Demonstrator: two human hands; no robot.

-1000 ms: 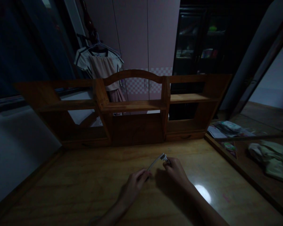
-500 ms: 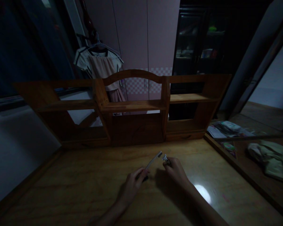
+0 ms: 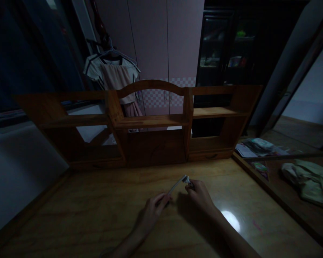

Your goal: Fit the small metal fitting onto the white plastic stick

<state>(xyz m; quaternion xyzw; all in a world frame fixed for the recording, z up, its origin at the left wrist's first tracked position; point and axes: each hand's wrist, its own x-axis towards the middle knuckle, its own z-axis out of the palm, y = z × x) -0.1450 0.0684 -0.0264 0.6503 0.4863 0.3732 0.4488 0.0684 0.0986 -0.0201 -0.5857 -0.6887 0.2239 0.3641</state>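
My left hand [image 3: 154, 208] is closed around the handle of a slim pale toothbrush [image 3: 174, 186]. Its dark-bristled head points up and to the right. Something small and black shows beneath the left fingers, too dark to name. In my right hand [image 3: 200, 193], closed as well, is a small silver-headed object [image 3: 188, 180] with a darker body mostly hidden by the fingers. The brush head meets or overlaps the silver end; whether they touch is hard to tell. Both hands are above the wooden desk [image 3: 110, 204].
A wooden shelf unit [image 3: 150, 120] with several compartments spans the desk's back. To the right, past a raised wooden edge [image 3: 271, 193], lie a pale green cloth [image 3: 314, 181] and plastic-wrapped items [image 3: 261, 145]. A white wall [image 3: 24, 172] borders the left.
My left hand has moved slightly right and up, bringing the toothbrush head to the silver end of the object in my right hand. The right hand has barely moved.
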